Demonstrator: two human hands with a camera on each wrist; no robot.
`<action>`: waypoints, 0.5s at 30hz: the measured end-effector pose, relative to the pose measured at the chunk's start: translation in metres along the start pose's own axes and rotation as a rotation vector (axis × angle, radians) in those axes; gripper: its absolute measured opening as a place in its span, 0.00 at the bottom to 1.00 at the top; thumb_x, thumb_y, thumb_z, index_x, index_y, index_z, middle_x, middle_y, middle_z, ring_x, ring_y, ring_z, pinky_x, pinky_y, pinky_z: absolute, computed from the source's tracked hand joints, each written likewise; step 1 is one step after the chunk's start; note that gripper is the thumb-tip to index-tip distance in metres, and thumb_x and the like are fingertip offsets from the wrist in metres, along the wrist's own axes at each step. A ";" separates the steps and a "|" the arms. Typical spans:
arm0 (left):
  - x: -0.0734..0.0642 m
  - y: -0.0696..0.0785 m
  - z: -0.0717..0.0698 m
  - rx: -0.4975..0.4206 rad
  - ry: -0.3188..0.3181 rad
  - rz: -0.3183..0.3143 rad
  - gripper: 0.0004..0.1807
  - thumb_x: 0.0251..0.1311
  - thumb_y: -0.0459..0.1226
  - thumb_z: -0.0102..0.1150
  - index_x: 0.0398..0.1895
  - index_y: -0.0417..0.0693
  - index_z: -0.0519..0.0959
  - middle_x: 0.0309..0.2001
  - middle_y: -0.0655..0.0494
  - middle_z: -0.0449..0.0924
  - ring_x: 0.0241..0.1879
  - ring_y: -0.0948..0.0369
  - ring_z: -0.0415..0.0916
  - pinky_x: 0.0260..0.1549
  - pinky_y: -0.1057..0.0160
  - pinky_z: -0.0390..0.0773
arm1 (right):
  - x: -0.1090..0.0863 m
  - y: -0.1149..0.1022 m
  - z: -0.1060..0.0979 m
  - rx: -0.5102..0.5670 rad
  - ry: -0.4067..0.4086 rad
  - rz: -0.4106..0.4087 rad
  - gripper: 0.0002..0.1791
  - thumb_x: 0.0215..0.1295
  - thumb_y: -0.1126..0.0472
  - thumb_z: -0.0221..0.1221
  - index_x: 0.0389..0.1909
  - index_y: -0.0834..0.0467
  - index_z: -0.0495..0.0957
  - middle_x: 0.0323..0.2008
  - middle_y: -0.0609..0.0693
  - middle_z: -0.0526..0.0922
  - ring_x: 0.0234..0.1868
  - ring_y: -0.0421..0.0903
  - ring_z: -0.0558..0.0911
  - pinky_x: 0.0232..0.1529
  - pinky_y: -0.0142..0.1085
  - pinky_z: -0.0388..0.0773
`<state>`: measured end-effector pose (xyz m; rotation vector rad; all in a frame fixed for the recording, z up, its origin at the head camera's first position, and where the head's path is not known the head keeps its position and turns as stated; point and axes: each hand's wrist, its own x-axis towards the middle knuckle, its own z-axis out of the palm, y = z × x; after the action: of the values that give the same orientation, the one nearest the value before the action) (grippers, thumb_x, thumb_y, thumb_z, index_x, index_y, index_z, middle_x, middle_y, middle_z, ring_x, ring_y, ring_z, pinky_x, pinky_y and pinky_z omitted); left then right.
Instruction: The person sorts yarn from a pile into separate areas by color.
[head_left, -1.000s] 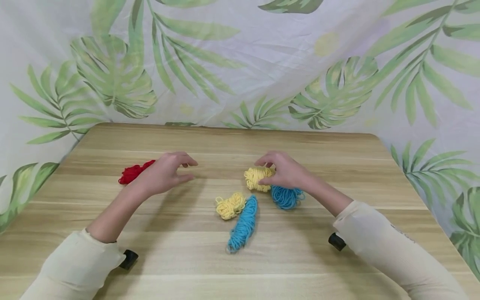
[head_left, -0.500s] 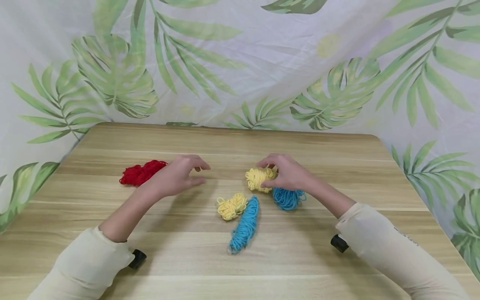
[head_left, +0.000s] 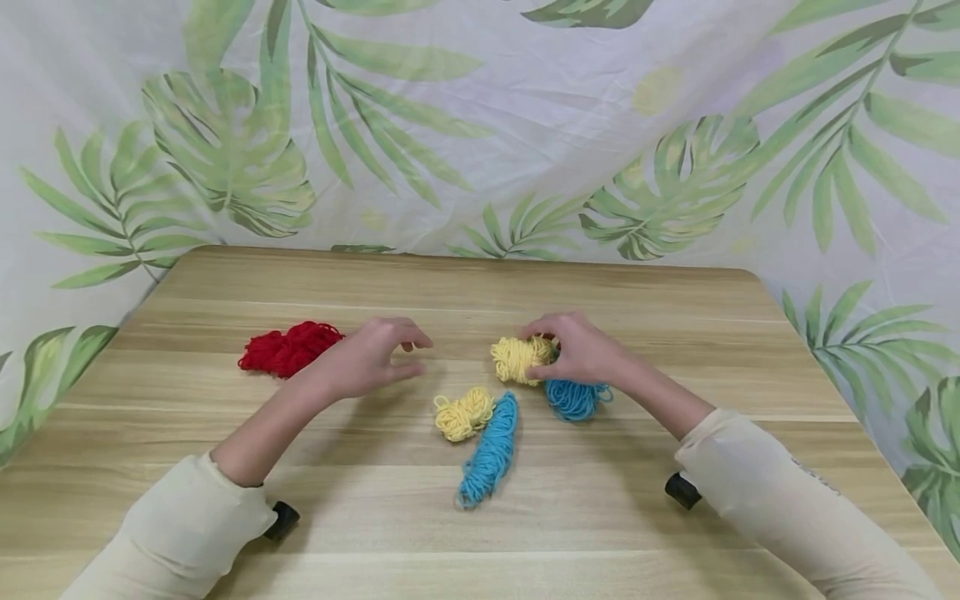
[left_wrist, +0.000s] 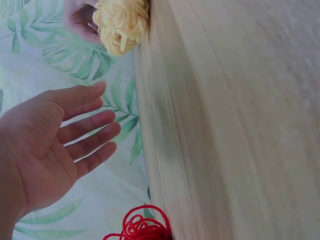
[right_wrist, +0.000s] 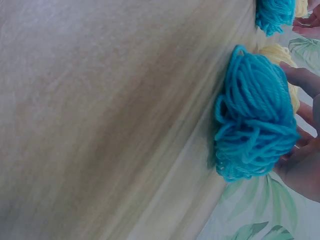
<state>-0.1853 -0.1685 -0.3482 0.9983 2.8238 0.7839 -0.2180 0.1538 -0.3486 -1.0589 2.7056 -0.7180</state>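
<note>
My left hand hovers over the table with its fingers loosely bent and nothing in it. In the left wrist view its palm and spread fingers show, with red yarn below. The whole red yarn bundle lies left of that hand. My right hand is at a yellow yarn bundle, thumb in front and fingers behind, loosely spread around its right end. Whether they touch it, I cannot tell. A blue yarn bundle lies beneath this hand, beside the yellow one.
Nearer the front, a smaller yellow yarn bundle touches the top of a long blue yarn bundle. All rest on a wood-grain table. A leaf-print cloth hangs behind its far edge.
My left hand has moved right, away from the red bundle, uncovering more of it. My right hand has shifted slightly right and toward me; the yarn bundles stay in place.
</note>
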 end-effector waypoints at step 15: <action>0.007 0.002 0.005 -0.019 -0.018 0.033 0.15 0.61 0.30 0.71 0.50 0.33 0.85 0.47 0.42 0.86 0.46 0.49 0.82 0.48 0.48 0.83 | 0.004 0.001 0.004 0.029 0.021 0.026 0.20 0.58 0.63 0.74 0.50 0.64 0.84 0.44 0.56 0.88 0.43 0.48 0.83 0.46 0.44 0.80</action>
<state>-0.1885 -0.1605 -0.3504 1.0470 2.7868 0.7989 -0.2202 0.1502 -0.3523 -1.0134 2.7131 -0.7658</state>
